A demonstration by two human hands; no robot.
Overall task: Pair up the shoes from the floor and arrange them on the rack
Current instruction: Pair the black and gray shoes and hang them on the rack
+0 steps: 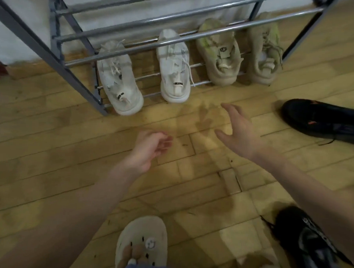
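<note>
A: Start at the fingers. What are they doing?

B: The right hand (239,134) has its fingers (230,109) spread wide, palm turned leftward, holding nothing, above bare wooden floor (51,149). The left hand (149,151) has its fingers (164,143) loosely curled inward, also holding nothing.

A: And the nearest shoes to those hands?

B: Just beyond the right hand, on the lowest bars of the metal shoe rack (78,58), sit four shoes with heels toward the camera. The left white sneaker (118,81) stands at the rack's left end, its heel overhanging the front bar near the rack's leg. The right white sneaker (174,69) is beside it with a gap between them, a loose lace trailing down its right side.

A: Further right?

B: A pair of beige sneakers with yellow-green accents: the left beige sneaker (220,53) and the right beige sneaker (263,52), close together, toes tucked under the upper bars.

A: Anything not on the rack?

B: Two black sneakers lie on the floor, well apart. The far black sneaker (323,121) lies to the right of the right hand. The near black sneaker (312,245) lies at the lower right, partly behind the right forearm.

A: And at the bottom edge?

B: A foot in a beige clog (142,241) with small charms on top.
</note>
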